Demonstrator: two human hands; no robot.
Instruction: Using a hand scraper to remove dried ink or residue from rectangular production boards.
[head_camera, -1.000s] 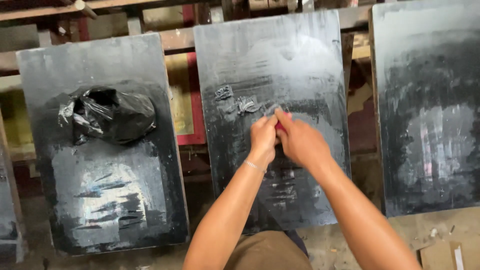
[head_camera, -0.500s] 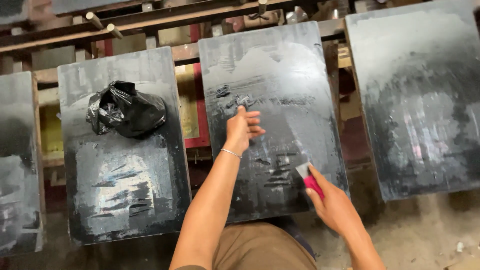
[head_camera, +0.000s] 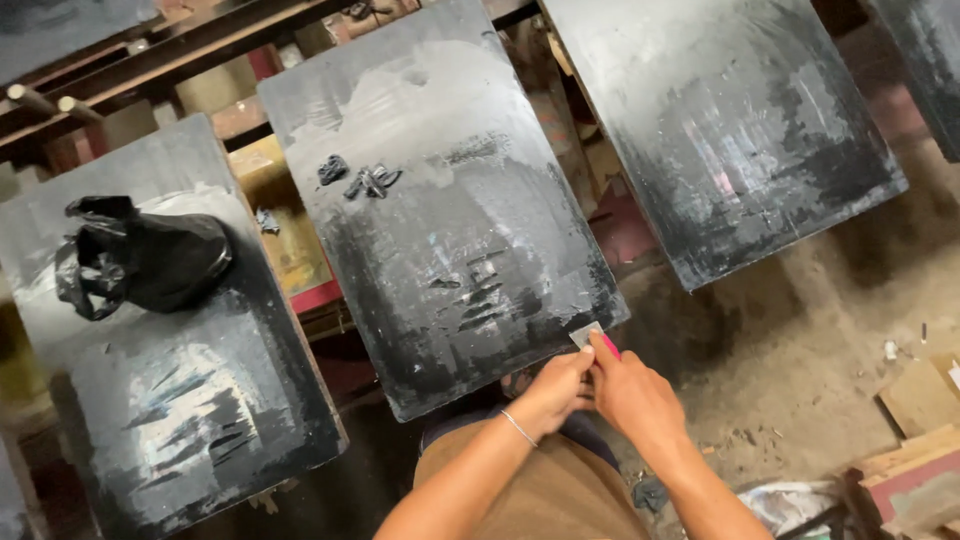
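Both of my hands meet at the near right corner of the middle black board (head_camera: 440, 200). My right hand (head_camera: 635, 395) grips a small scraper with a pink handle (head_camera: 598, 341), its metal blade at the board's edge. My left hand (head_camera: 558, 385), with a thin bracelet on the wrist, has its fingers pinched against the scraper's blade. Small dark scraps (head_camera: 362, 178) lie on the upper part of the board.
A crumpled black plastic bag (head_camera: 140, 260) lies on the left black board (head_camera: 190, 420). Another black board (head_camera: 730, 120) stands to the right. Wooden rails run behind the boards. Cardboard and wood pieces (head_camera: 915, 430) lie on the dirt floor at right.
My left hand has left the scraps at the board's middle and come down to join my right hand at the near corner. The view has shifted right.
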